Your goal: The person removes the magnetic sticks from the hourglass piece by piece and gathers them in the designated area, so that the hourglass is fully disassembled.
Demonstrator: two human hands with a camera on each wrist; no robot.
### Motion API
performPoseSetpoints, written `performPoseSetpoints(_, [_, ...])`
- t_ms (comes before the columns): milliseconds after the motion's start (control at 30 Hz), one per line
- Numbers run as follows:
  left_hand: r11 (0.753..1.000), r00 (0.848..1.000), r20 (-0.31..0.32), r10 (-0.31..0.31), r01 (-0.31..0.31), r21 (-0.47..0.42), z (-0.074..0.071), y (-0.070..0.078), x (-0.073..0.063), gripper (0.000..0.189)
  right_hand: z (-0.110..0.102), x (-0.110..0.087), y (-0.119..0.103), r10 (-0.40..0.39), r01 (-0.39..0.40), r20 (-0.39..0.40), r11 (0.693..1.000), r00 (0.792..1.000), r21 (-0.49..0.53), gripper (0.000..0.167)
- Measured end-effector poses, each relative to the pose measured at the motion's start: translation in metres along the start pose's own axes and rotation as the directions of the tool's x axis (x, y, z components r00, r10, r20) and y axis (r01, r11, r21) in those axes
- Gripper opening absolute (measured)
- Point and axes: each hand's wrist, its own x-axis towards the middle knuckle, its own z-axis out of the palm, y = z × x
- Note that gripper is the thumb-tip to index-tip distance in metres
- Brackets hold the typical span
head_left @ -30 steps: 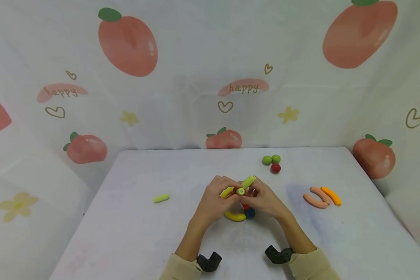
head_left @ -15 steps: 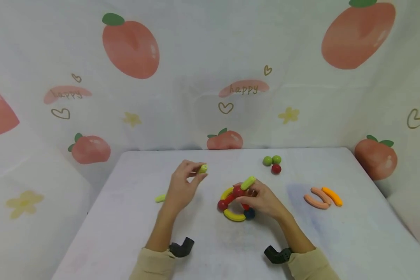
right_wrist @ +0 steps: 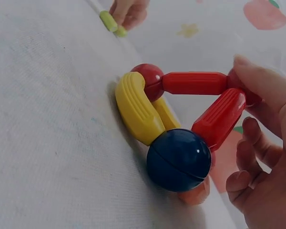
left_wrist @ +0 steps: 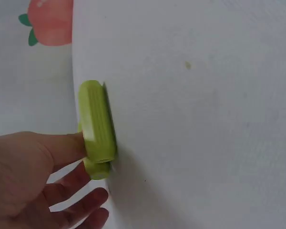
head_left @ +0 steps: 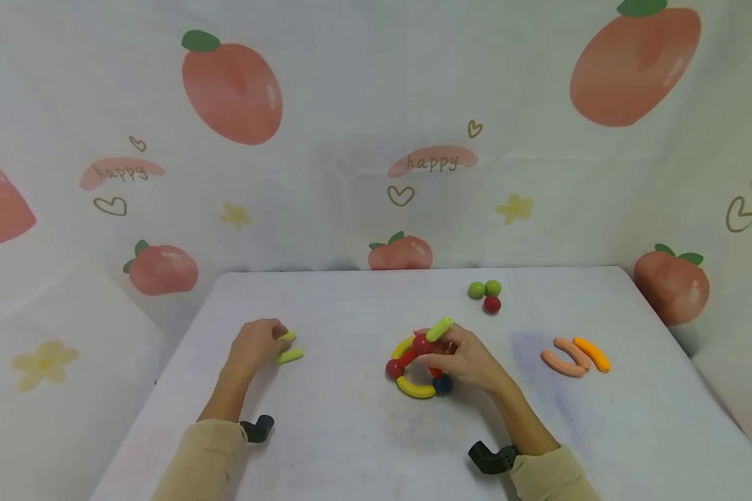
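Note:
My left hand point(head_left: 258, 343) is at the left of the table, pinching a light-green magnetic toy rod point(head_left: 287, 336) close over the surface. A second green rod point(left_wrist: 97, 121) lies just in front of it and hides part of the thumb in the left wrist view. Thumb and fingers of my right hand point(head_left: 466, 356) pinch the top red ball point(head_left: 422, 344) of a ball-and-rod frame. Red rods point(right_wrist: 195, 83) slope down from that ball to another red ball point(right_wrist: 149, 78) and a blue ball point(right_wrist: 178, 160), with curved yellow rods point(head_left: 416, 387) low down. One green rod point(head_left: 440, 329) sticks up from the top.
Two green balls point(head_left: 477, 290) and a red ball point(head_left: 491, 305) sit at the back of the table point(head_left: 351, 445). On the right lie two curved pinkish rods point(head_left: 561, 364) and an orange one point(head_left: 592, 354). A fruit-print cloth point(head_left: 326, 174) hangs behind.
My left hand has left the frame with a green rod and carried it left, down beside the other green rod. My right hand stays at the frame's top ball.

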Motion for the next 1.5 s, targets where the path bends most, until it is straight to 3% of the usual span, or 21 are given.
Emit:
performPoseSetpoints(67, [1.000, 1.000, 0.003, 0.013, -0.013, 0.024, 0.001, 0.001, 0.000, 0.034, 0.001, 0.000, 0.000, 0.001, -0.001, -0.005, 1.000, 1.000, 0.005, 0.043])
performPoseSetpoints(133, [0.998, 0.998, -0.031, 0.049, -0.048, 0.042, 0.001, 0.012, -0.002, 0.035, 0.002, 0.000, 0.001, 0.005, -0.005, -0.010, 1.000, 1.000, 0.006, 0.043])
performPoseSetpoints(200, [0.993, 0.990, -0.083, 0.112, -0.110, 0.030, -0.003, 0.033, -0.005, 0.034, 0.002, 0.000, 0.001, 0.016, -0.016, -0.013, 1.000, 1.000, 0.007, 0.042])
performPoseSetpoints(267, [0.980, 0.972, -0.133, 0.192, -0.197, -0.030, -0.006, 0.064, -0.008, 0.032, 0.001, -0.001, 0.000, 0.022, -0.022, -0.016, 1.000, 1.000, 0.010, 0.041])
performPoseSetpoints(333, [0.948, 0.946, -0.168, 0.277, -0.298, -0.109, -0.008, 0.100, -0.012, 0.028, 0.000, -0.001, 0.000, 0.024, -0.024, -0.014, 1.000, 1.000, 0.013, 0.040])
performPoseSetpoints(400, [0.899, 0.916, -0.192, 0.353, -0.389, -0.202, -0.007, 0.134, -0.016, 0.025, 0.000, -0.001, 0.001, 0.013, -0.013, -0.009, 1.000, 1.000, 0.010, 0.040])
performPoseSetpoints(500, [0.822, 0.871, -0.202, 0.448, -0.490, -0.290, 0.002, 0.179, -0.023, 0.024, -0.001, -0.001, 0.003, -0.017, 0.017, -0.002, 1.000, 1.000, 0.011, 0.037])
performPoseSetpoints(600, [0.763, 0.831, -0.176, 0.527, -0.554, -0.332, 0.014, 0.214, -0.028, 0.028, -0.002, -0.002, 0.003, -0.049, 0.049, -0.002, 0.999, 0.999, 0.011, 0.027])
performPoseSetpoints(667, [0.747, 0.814, -0.141, 0.563, -0.575, -0.334, 0.023, 0.230, -0.029, 0.032, -0.003, -0.002, 0.003, -0.064, 0.064, -0.004, 0.998, 0.998, 0.012, 0.021])
performPoseSetpoints(733, [0.751, 0.812, -0.105, 0.574, -0.573, -0.329, 0.031, 0.241, -0.029, 0.034, -0.003, -0.001, 0.003, -0.071, 0.071, 0.001, 0.997, 0.997, 0.009, 0.017])
performPoseSetpoints(933, [0.785, 0.836, -0.062, 0.546, -0.536, -0.311, 0.041, 0.247, -0.031, 0.031, -0.001, 0.000, 0.004, -0.034, 0.034, 0.013, 0.999, 0.999, -0.009, 0.017])
performPoseSetpoints(1067, [0.766, 0.828, -0.088, 0.553, -0.548, -0.337, 0.040, 0.239, -0.035, 0.028, 0.000, 0.001, 0.004, -0.047, 0.047, 0.024, 0.999, 0.999, -0.001, 0.019])
performPoseSetpoints(1200, [0.716, 0.817, -0.156, 0.555, -0.565, -0.410, 0.038, 0.226, -0.041, 0.029, 0.000, 0.001, 0.003, -0.067, 0.067, 0.033, 0.998, 0.997, -0.005, 0.021])
performPoseSetpoints(1333, [0.648, 0.824, -0.232, 0.517, -0.554, -0.523, 0.042, 0.208, -0.041, 0.029, -0.002, 0.000, -0.001, -0.055, 0.056, 0.031, 0.998, 0.998, -0.031, 0.026])
performPoseSetpoints(1400, [0.574, 0.835, -0.273, 0.477, -0.532, -0.623, 0.043, 0.198, -0.040, 0.028, -0.003, -0.001, -0.002, -0.052, 0.053, 0.038, 0.998, 0.998, -0.039, 0.030])
performPoseSetpoints(1467, [0.475, 0.849, -0.314, 0.425, -0.504, -0.721, 0.038, 0.188, -0.038, 0.028, -0.003, -0.001, -0.003, -0.042, 0.044, 0.042, 0.998, 0.998, -0.043, 0.037])
performPoseSetpoints(1500, [0.439, 0.852, -0.337, 0.400, -0.501, -0.746, 0.033, 0.183, -0.037, 0.028, -0.003, -0.001, -0.004, -0.036, 0.038, 0.042, 0.998, 0.998, -0.043, 0.039])
